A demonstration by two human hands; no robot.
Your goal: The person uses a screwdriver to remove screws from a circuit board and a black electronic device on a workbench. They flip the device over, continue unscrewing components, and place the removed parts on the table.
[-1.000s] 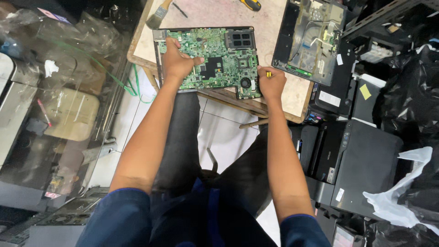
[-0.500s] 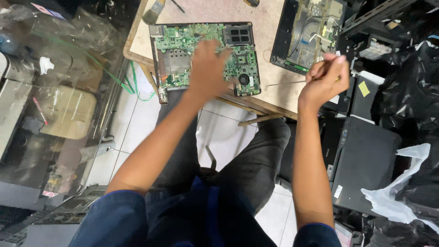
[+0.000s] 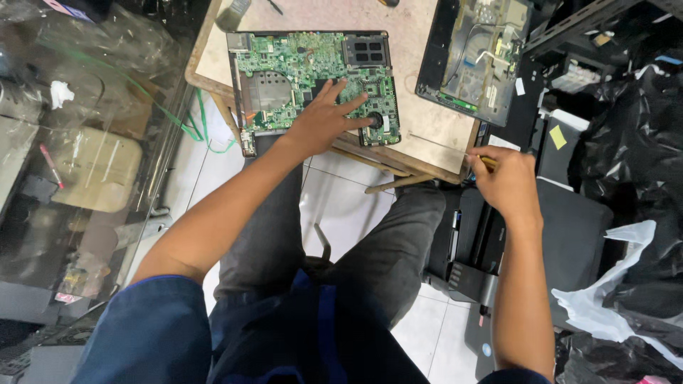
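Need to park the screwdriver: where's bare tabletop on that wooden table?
Bare wood lies between the green circuit board and the black laptop base, and runs along the wooden table front edge by the right hand. The left hand covers the board; the floor to the right is crowded with black equipment.

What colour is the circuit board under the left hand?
Green, with black chips and silver parts: the circuit board shows best in the head view, under the left hand.

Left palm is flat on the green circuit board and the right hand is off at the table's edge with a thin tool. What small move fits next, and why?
Probably bring the right hand with its yellow-handled tool back over the circuit board: the left hand already presses the board flat on the wooden table, while the tool sits beyond the table's corner.
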